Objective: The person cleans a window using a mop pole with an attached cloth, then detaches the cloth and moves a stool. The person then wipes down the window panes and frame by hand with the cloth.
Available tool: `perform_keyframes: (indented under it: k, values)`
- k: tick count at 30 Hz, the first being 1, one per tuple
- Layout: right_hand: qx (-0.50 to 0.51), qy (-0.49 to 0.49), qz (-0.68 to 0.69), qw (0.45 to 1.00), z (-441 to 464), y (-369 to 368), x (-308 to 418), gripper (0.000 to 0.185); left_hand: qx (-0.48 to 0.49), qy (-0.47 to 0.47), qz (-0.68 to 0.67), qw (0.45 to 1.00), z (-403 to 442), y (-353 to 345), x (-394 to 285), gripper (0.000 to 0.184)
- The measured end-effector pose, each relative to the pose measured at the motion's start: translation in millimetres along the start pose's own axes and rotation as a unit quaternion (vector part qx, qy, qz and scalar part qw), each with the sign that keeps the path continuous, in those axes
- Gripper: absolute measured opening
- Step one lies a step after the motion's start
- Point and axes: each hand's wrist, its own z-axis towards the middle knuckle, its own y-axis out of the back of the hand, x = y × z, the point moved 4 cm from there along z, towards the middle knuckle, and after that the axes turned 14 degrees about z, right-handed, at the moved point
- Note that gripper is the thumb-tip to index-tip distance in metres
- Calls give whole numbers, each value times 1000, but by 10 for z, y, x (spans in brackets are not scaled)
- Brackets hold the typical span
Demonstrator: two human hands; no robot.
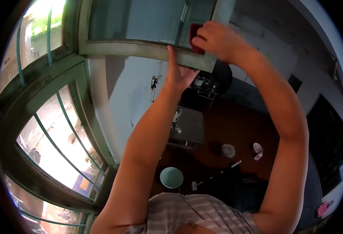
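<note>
An open green-painted window sash [140, 50] with a glass pane [140, 21] spans the top of the head view. Its lower rail is in my left hand [179, 76], thumb up on the near face and the other fingers partly hidden behind or under the rail. My right hand [222, 43] is closed on a dark red cloth [195, 38], its exact kind hard to make out. That cloth presses on the lower right corner of the sash, where glass and wood meet.
Barred window frames [46, 82] stand at the left. Below are a small table [189, 123], a green basin [171, 178], a long-handled tool [214, 176], a plastic bag [228, 150] and a pinkish-white container [257, 150] on the dark floor. A large dark screen [329, 144] is at right.
</note>
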Motion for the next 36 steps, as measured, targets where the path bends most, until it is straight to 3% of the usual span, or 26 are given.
perform_keyframes:
  k: [3, 9, 12, 16, 19, 22, 24, 26, 28, 29, 31, 34, 36]
  values:
    - [15, 111, 65, 992, -21, -73, 242, 13, 10, 11, -33, 999, -2, 7, 6, 79]
    - [14, 95, 59, 994, 159, 137, -153, 13, 37, 6, -19, 999, 42, 69, 6, 83]
    - [30, 102, 147, 983, 76, -125, 180, 11, 21, 22, -4, 1000, 32, 103, 8, 86]
    - [-49, 31, 151, 987, 18, -43, 174, 19, 61, 3, 1, 998, 39, 88, -3, 86]
    - [-38, 44, 40, 998, 57, 40, 29, 24, 27, 10, 18, 999, 29, 79, -13, 85]
    - [-60, -4, 56, 997, 21, -210, 339, 19, 28, 10, 20, 999, 21, 108, -9, 85]
    - [-174, -124, 239, 947, -45, -144, 365, 22, 34, 4, 38, 999, 11, 113, 9, 85]
    - [-238, -228, 396, 857, -115, 6, 425, 23, 46, 14, 32, 998, 57, 173, 30, 85]
    - [-163, -190, 308, 918, -214, 117, 590, 24, 57, 47, 0, 997, 88, 245, 63, 85]
    - [-140, -192, 255, 937, -303, 124, 672, 24, 32, -2, 70, 997, 75, 239, 41, 86]
    - [-146, -169, 92, 970, -407, 148, 793, 26, 23, -13, 55, 998, 20, 197, -7, 82]
    - [-205, -157, -28, 966, -423, 89, 744, 27, 13, -22, 42, 999, -29, 219, -64, 80]
    - [-218, -176, -37, 959, -309, -89, 758, 26, 14, -31, 34, 999, -50, 254, -115, 80]
